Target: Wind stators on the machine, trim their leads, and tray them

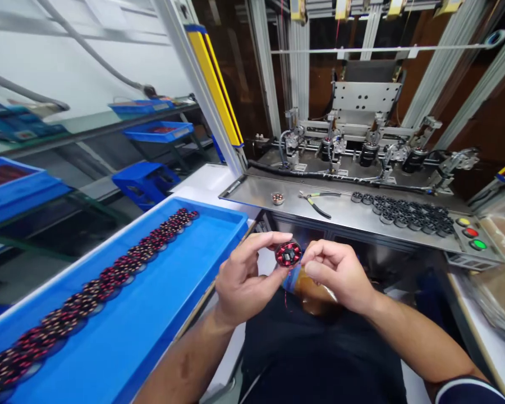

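Observation:
Between the thumb and forefinger of my left hand is a round motor stator, black with red wire windings and a dark square centre. Thin red wire ends hang below it. My right hand is closed in a pinch at the stator's right edge, by a wire end; what exactly lies between its fingertips is too small to make out. On the metal bench ahead lie pliers with dark green handles. A small clear cup with copper-coloured contents stands left of them.
A long blue tray on my left holds a band of wound stators. Many black stator cores stand on the bench's right, beside a button box. Behind is a winding machine. A yellow guard bar rises at the left.

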`<state>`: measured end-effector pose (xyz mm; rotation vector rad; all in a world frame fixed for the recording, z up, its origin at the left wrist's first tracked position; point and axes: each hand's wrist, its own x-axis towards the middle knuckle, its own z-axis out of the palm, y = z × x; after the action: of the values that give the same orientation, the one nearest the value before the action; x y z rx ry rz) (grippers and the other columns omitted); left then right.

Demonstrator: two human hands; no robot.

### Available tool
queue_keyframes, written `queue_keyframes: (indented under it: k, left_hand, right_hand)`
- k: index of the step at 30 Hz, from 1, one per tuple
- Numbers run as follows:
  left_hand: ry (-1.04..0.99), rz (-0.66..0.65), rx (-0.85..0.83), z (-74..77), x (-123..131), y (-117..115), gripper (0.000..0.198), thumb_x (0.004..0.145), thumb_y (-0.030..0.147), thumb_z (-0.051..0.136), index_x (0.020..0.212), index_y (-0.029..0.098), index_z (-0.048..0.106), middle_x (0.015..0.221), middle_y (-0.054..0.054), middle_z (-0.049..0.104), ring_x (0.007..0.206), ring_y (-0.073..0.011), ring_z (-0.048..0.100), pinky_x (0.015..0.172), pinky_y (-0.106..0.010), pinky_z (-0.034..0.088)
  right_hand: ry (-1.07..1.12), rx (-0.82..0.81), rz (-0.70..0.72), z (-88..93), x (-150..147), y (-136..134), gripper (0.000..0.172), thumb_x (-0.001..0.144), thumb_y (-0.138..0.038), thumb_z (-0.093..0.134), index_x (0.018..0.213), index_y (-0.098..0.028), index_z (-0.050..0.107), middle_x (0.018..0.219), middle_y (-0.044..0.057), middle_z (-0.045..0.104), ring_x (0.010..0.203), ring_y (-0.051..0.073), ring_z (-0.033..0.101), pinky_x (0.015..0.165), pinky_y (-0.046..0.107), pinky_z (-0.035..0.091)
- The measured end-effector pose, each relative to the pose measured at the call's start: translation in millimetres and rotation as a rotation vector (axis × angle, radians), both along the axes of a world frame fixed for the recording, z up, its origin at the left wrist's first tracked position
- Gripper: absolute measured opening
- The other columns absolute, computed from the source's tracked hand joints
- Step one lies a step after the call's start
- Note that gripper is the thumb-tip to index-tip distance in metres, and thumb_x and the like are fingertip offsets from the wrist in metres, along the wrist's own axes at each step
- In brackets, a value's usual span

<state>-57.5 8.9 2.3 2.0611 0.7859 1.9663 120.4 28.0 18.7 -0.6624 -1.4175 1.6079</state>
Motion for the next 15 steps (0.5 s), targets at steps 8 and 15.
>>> queue_keyframes:
  k: [8, 15]
  left_hand:
    - [-0.122, -0.185, -0.162, -4.5, 21, -1, 0.076, 0.07, -0.005, 0.079, 0.136, 0.025, 0.056, 0.116, -0.007, 0.075, 0.105, -0.0181, 0.072, 0.089, -0.026, 0.06]
    - [-0.202, -0.206, -0.247, -1.5, 22, -6, 0.074, 0.07, 0.0, 0.082, 0.134, 0.026, 0.056, 0.111, -0.008, 0.075, 0.097, -0.0175, 0.073, 0.08, -0.024, 0.062]
  right_hand:
    - [0.1, -0.243, 0.136, -1.0, 19, 2, 0.04, 0.075, -0.048, 0.081, 0.065, -0.017, 0.057, 0.049, -0.007, 0.046, 0.042, 0.005, 0.035, 0.042, 0.02, 0.027]
    - [0.052, -0.152, 0.648, -33.2, 48, 23, 0.027, 0.067, -0.033, 0.089, 0.069, -0.014, 0.07, 0.064, 0.002, 0.066, 0.052, 0.009, 0.058, 0.05, 0.021, 0.046]
